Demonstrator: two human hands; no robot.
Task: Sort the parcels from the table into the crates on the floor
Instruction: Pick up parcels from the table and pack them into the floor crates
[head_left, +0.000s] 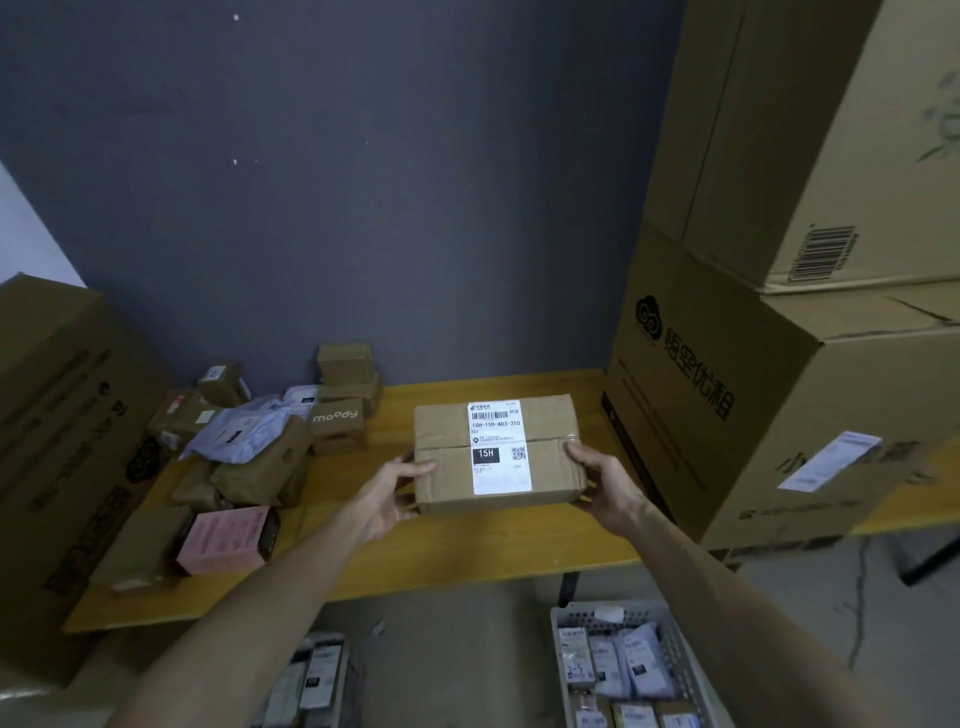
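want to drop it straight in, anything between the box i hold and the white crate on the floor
Only the table edge: the box, gripped by the left hand and right hand, is over the tabletop. The crate is open-topped.

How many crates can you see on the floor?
2. One light crate sits at lower right, full of parcels; a second crate shows only partly at bottom centre-left, cut off by the frame. Others may lie outside the view.
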